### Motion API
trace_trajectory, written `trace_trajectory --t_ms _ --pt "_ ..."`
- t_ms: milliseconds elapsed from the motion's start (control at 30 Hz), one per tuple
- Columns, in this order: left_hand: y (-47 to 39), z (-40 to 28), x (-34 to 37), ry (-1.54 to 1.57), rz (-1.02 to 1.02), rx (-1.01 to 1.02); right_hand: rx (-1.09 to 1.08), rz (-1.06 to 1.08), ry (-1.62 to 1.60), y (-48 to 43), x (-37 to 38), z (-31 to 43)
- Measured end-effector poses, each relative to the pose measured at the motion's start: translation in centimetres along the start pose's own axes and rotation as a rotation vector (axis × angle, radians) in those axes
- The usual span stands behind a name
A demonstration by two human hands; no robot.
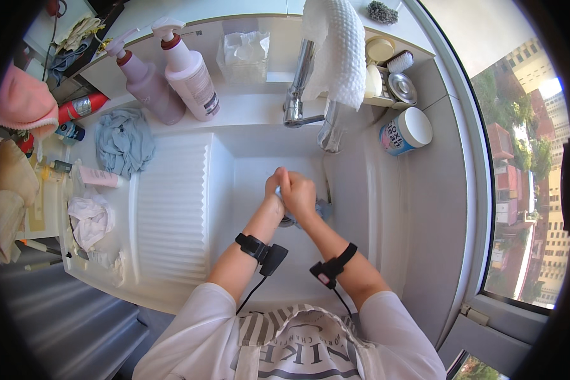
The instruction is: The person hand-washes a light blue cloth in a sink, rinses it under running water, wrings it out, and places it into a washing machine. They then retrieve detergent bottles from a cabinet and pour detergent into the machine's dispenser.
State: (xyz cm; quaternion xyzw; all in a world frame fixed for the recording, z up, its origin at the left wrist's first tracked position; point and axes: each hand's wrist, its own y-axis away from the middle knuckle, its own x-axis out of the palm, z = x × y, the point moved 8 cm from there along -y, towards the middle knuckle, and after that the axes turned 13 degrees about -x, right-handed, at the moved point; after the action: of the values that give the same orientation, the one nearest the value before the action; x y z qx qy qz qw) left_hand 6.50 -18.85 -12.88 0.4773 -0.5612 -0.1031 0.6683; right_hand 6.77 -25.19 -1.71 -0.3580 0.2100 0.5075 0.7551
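Over the basin of a white laundry sink (261,142), my left hand (271,186) and my right hand (298,191) are pressed together, fingers closed. Between them shows a small bit of a light blue thing (279,191), probably cloth; most of it is hidden by my hands. Below, a blue-grey cloth (323,209) lies in the basin by the metal drain (289,221), partly covered by my right hand and wrist. A chrome faucet (295,102), draped with a white textured cloth (337,52), rises behind the basin.
Left of the basin is a ribbed washboard (171,204), with a crumpled blue cloth (125,140) and white cloth (91,218) beyond. Two pump bottles (190,80) stand behind. An OxiClean tub (406,131) and a soap-and-brush rack (384,90) sit at right, near the window (517,180).
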Motion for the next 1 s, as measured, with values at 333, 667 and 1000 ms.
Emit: trace_trajectory --t_ms 333,667,1000 --pt "2.6 0.3 2.6 -0.237 0.163 -0.149 0.402 0.338 -1.242 -0.6 5.2 -8.6" --pt "5.6 -12.3 1.3 -0.329 0.056 0.369 -0.041 1.019 -0.592 4.3 5.1 -5.1" --pt "0.5 -6.7 -3.2 -0.11 0.152 0.102 0.611 0.189 -1.346 0.8 0.7 -5.3"
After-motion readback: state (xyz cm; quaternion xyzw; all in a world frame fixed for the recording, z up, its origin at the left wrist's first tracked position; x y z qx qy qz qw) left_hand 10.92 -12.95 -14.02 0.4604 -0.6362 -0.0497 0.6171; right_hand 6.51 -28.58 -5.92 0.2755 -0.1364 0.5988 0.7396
